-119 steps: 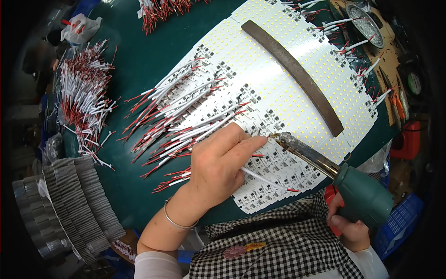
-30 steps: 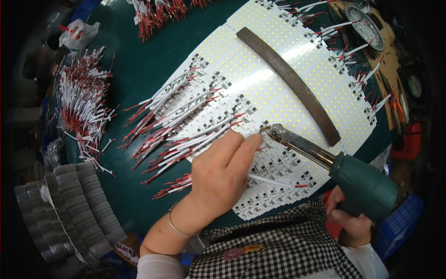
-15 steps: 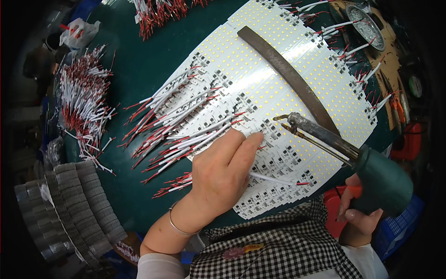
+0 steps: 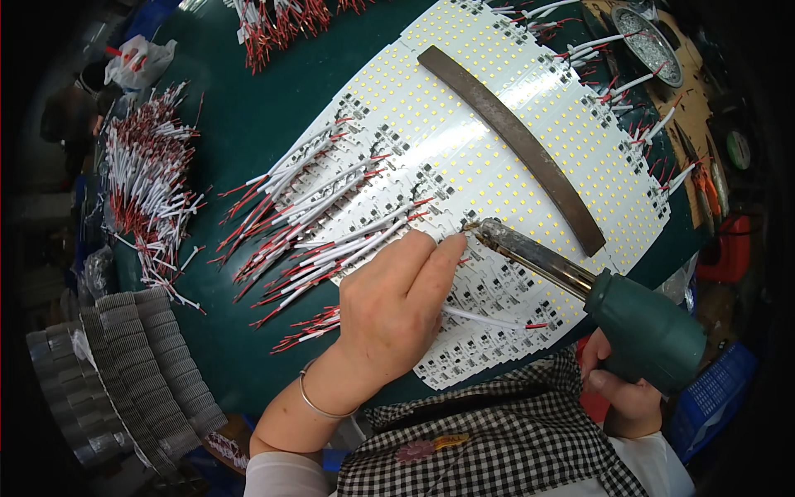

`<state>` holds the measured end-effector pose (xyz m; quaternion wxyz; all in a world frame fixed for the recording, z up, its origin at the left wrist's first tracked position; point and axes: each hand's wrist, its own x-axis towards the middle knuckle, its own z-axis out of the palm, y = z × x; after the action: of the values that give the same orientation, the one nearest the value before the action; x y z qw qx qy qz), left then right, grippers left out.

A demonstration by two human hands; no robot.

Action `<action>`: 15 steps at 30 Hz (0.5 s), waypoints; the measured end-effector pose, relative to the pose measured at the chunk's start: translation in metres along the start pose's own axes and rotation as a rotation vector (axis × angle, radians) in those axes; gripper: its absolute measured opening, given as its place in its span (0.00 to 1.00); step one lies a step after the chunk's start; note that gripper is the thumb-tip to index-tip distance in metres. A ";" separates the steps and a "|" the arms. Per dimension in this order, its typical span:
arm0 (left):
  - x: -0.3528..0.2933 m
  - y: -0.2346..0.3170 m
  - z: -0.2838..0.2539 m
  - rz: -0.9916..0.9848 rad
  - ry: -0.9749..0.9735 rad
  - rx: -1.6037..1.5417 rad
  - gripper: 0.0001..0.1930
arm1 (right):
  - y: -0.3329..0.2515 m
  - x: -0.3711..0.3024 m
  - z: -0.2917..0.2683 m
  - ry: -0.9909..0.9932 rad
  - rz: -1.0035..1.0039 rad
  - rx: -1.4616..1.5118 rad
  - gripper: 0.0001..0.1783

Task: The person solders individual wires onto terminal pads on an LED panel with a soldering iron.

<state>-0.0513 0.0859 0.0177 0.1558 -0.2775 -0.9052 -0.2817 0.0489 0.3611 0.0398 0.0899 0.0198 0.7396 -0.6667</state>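
Note:
My left hand (image 4: 389,302) is pinched over a sheet of white LED circuit boards (image 4: 396,68), closed on a white wire (image 4: 480,318) whose red tip sticks out to the right below the hand. The wire's other end is hidden by the fingers. My right hand (image 4: 625,396) grips a dark green soldering gun (image 4: 650,327). Its tip is down at the boards, right beside my left fingertips; whether it touches metal I cannot tell. Rows of white wires (image 4: 331,207) with red ends lie along the boards left of my hand. A curved brown metal bar (image 4: 513,137) rests across the boards.
A heap of loose wires (image 4: 149,174) lies at the left, above stacks of grey ridged strips (image 4: 137,348). At the far right are a dish of small silvery pieces (image 4: 648,47) and orange-handled pliers (image 4: 706,189). A blue basket (image 4: 712,393) is at the lower right.
My right hand has moved the soldering gun left and slightly down, bringing its tip to my left fingertips. My left hand has hardly shifted and keeps its pinch.

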 end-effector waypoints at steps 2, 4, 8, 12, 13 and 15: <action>0.000 0.000 0.000 -0.001 -0.004 0.003 0.18 | -0.008 0.003 0.000 -0.012 -0.079 -0.069 0.34; 0.000 0.000 0.000 0.000 -0.007 0.014 0.18 | -0.033 0.007 0.003 0.081 0.276 0.221 0.33; 0.000 0.000 -0.001 -0.004 -0.010 0.005 0.18 | -0.033 0.008 0.002 0.118 0.151 0.268 0.34; -0.001 -0.001 0.001 0.015 0.008 0.024 0.18 | -0.039 0.005 0.004 0.128 0.248 0.251 0.35; 0.000 -0.001 0.001 0.029 0.016 0.035 0.18 | -0.036 0.005 0.005 0.182 0.208 0.254 0.35; 0.000 0.000 0.001 0.011 0.015 0.036 0.19 | -0.033 0.002 0.002 0.175 0.222 0.248 0.35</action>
<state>-0.0512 0.0862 0.0173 0.1690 -0.2777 -0.9073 -0.2667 0.0423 0.3549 0.0716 0.0950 0.1703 0.6500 -0.7345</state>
